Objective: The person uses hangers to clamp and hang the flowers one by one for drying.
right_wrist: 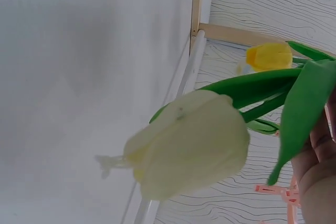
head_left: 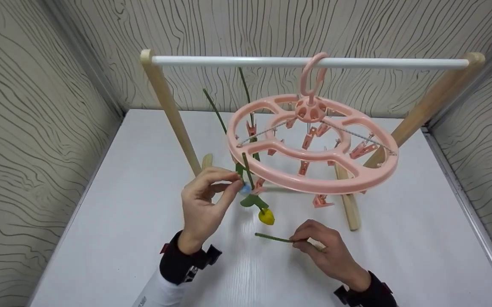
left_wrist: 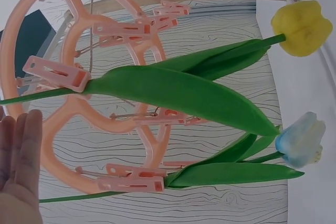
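Note:
My right hand (head_left: 329, 253) pinches the green stem (head_left: 273, 237) of a white tulip (right_wrist: 191, 142); the bloom hangs below the hand and is hidden in the head view. My left hand (head_left: 205, 202) is raised beside the pink clip hanger (head_left: 297, 185), thumb and forefinger brought close together with nothing visible between them. Near those fingers a yellow tulip (head_left: 266, 216) hangs bloom down from a pink clip (left_wrist: 58, 73). A blue-and-white tulip (left_wrist: 302, 140) hangs from another clip (left_wrist: 131, 180), mostly behind the left fingertips in the head view.
The hanger's hook (head_left: 312, 76) hangs over a white rod (head_left: 228, 62) between wooden legs (head_left: 171, 113). Several other clips (head_left: 322, 201) dangle from the rings. A wooden foot (head_left: 350, 213) rests on the white table (head_left: 113, 238), with patterned walls (head_left: 211, 25) around it.

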Tool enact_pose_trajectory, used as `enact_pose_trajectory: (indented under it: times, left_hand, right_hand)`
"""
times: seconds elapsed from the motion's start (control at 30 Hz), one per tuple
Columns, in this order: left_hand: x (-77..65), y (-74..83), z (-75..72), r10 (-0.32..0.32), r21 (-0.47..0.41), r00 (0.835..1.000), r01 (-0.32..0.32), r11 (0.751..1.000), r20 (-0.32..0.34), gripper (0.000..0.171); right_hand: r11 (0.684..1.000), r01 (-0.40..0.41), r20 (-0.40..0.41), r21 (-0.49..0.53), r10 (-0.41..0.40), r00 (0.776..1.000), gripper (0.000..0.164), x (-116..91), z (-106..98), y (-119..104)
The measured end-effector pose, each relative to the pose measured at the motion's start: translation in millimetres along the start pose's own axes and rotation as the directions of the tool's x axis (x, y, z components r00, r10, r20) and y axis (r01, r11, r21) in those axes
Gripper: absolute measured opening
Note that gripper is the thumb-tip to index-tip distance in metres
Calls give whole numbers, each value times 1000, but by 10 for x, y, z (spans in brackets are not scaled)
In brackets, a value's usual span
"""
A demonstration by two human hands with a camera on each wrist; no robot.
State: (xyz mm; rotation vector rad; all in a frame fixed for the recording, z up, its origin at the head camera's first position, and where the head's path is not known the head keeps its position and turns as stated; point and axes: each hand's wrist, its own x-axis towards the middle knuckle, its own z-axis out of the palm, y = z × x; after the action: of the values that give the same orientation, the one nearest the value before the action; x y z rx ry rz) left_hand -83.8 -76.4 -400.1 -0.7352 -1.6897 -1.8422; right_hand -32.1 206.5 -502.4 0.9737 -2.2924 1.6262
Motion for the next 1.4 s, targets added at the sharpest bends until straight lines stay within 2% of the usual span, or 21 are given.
enact_pose_trajectory:
  times: [0.13, 0.23, 0.37, 0.6, 0.73, 0.93, 1.17, 1.4]
  left_hand:
    - [-85, -19, 48, -12, -12, 1000, 12, 1000, 19, 22]
    - [-161, -53, 101, 2, -36, 999, -1, 999, 41, 25]
    - [-275, -97, 179, -1, -67, 997, 6, 998, 75, 26]
    - [-496, -141, 346, -90, -86, 983, 104, 991, 157, 23]
    - [-597, -157, 441, -128, -102, 975, 148, 984, 182, 20]
    - [-701, -175, 546, -176, -139, 967, 202, 969, 183, 17]
    - [-760, -196, 612, -141, -179, 977, 168, 969, 158, 16]
    - [-756, -192, 609, -143, -171, 979, 167, 971, 144, 15]
  right_hand:
    - [999, 0, -16, 49, 1, 1000, 35, 9, 1, -19]
    - [997, 7, -36, 78, -4, 999, 35, 19, 5, -34]
    - [994, 39, -74, 105, -32, 997, 39, 28, 9, -39]
    - [990, 80, -108, 118, -68, 992, 42, 65, 11, -35]
    - [989, 93, -113, 118, -80, 990, 42, 96, 22, -48]
    - [986, 119, -112, 114, -106, 988, 43, 119, 54, -50]
    - [983, 116, -115, 142, -100, 988, 42, 106, 84, -43]
    - [985, 98, -103, 143, -84, 991, 41, 88, 44, -51]
